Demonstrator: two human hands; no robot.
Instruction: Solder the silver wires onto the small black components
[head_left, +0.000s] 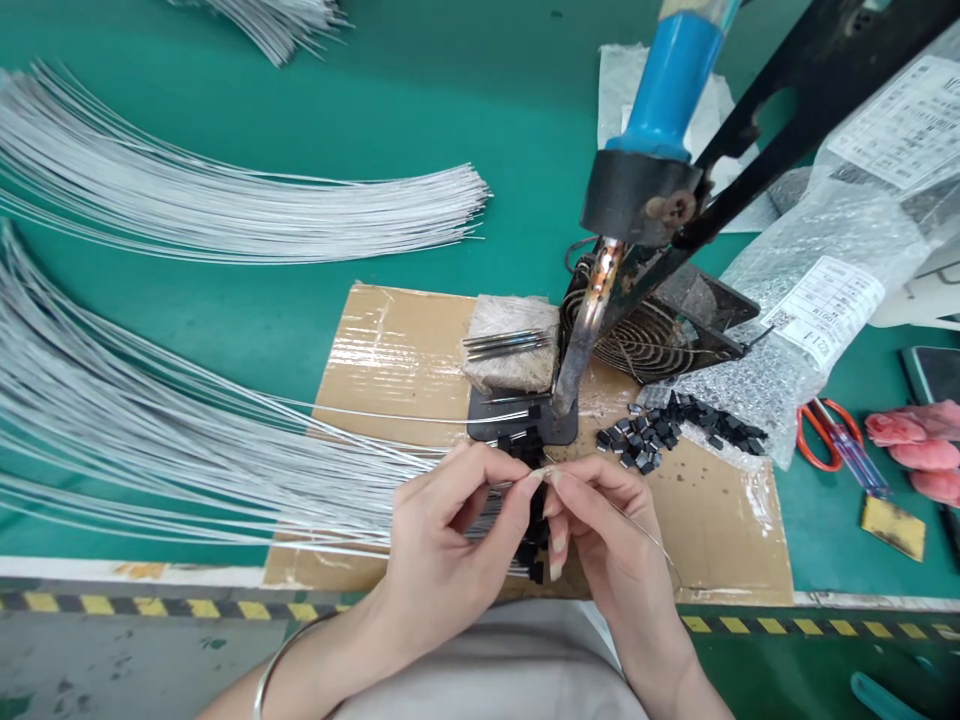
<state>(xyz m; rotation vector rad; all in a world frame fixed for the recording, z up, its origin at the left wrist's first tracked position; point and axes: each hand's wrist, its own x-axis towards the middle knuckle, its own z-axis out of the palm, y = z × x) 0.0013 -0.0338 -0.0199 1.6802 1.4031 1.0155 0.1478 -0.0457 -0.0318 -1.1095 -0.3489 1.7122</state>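
Note:
My left hand (465, 535) is closed in a pinch, thumb against forefinger. What those fingertips hold is too small to make out. Right beside it, my right hand (619, 540) pinches a thin solder wire (660, 548), which trails down over the cardboard. The fingertips of both hands meet just below the tip of a soldering iron (581, 350) clamped in a stand. Under and behind my left hand lie many white cables (337, 480), several ending in small black connectors (534, 570). My hands partly hide these ends.
A cardboard sheet (375, 340) covers the work spot. Loose black connectors (641, 440) lie to the right, near a small fan (645, 330) and bubble-wrap bags (810, 270). Another cable bundle (262, 205) lies farther back. Orange-handled scissors (821, 440) rest at the right.

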